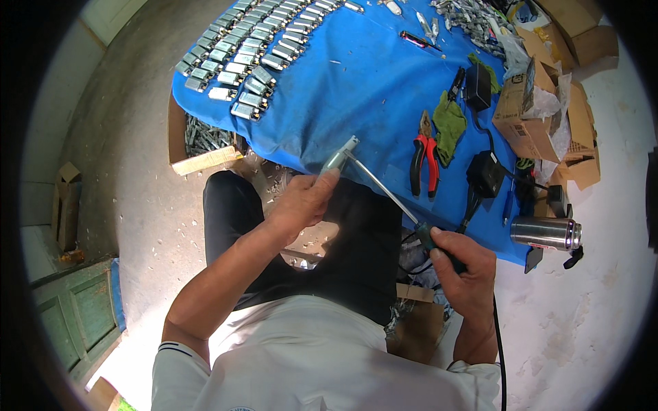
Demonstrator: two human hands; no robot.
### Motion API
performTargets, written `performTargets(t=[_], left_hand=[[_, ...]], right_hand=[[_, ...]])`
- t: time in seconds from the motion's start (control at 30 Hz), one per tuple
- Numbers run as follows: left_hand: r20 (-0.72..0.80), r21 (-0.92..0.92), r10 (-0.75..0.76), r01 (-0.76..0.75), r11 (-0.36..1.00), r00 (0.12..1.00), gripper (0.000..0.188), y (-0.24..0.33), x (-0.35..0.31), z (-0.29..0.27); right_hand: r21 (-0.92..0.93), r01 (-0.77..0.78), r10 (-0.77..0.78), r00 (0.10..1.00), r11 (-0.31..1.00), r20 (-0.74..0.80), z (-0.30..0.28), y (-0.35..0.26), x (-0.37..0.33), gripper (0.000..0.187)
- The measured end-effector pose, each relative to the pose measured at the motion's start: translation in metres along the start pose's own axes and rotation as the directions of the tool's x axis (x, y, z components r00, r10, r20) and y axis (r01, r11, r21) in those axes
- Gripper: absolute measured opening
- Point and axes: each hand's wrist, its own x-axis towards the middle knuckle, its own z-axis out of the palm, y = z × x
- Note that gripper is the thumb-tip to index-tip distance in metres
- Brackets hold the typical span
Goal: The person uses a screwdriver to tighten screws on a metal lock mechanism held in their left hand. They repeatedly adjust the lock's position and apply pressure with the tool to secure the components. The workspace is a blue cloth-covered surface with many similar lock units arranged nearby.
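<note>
My left hand (303,203) is closed around a slim silver metal piece (338,159), whose end points up over the near edge of the blue cloth. In my right hand (466,270) is a screwdriver (385,192) with a dark handle, gripped between thumb and fingers. Its shaft slants up to the left, and the tip meets the metal piece near its upper end. Whether the tip sits inside a slot there, I cannot tell. On the cloth, red-and-black pliers (425,156) lie right of the screwdriver.
Rows of small silver rectangular metal units (245,58) cover the cloth's far left. A cardboard box of metal pieces (205,140) stands below them. To the right are a green rag (449,130), black power adapters (485,172), a steel flask (545,233) and an opened carton (521,116).
</note>
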Motion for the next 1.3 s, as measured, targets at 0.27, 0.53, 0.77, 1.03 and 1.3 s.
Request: performTargets(t=[0.27,0.53,0.77,1.03,1.3], left_hand=[[-0.022,0.025,-0.023,0.024,0.999,0.999,0.046,0.000,0.001,-0.001],[-0.013,0.108,-0.004,0.006,0.994,1.000,0.046,-0.001,0.001,-0.006],[-0.002,0.210,0.042,-0.041,0.977,0.999,0.047,0.001,0.003,-0.009],[0.055,0.082,-0.006,0.001,0.997,0.998,0.054,0.008,0.006,-0.018],[0.107,-0.010,-0.043,0.044,0.999,0.993,0.057,0.007,0.009,-0.021]], right_hand=[[-0.032,0.066,-0.066,0.998,0.997,0.011,0.003,-0.001,0.006,0.026],[0.167,-0.172,0.149,0.978,0.971,0.146,-0.022,0.027,0.013,0.027],[0.465,-0.358,0.256,0.929,0.810,0.267,-0.030,0.082,0.043,0.032],[0.690,-0.507,0.305,0.862,0.517,0.405,-0.009,0.127,0.056,0.034],[0.787,-0.588,0.316,0.794,0.184,0.519,0.018,0.124,0.036,0.032]])
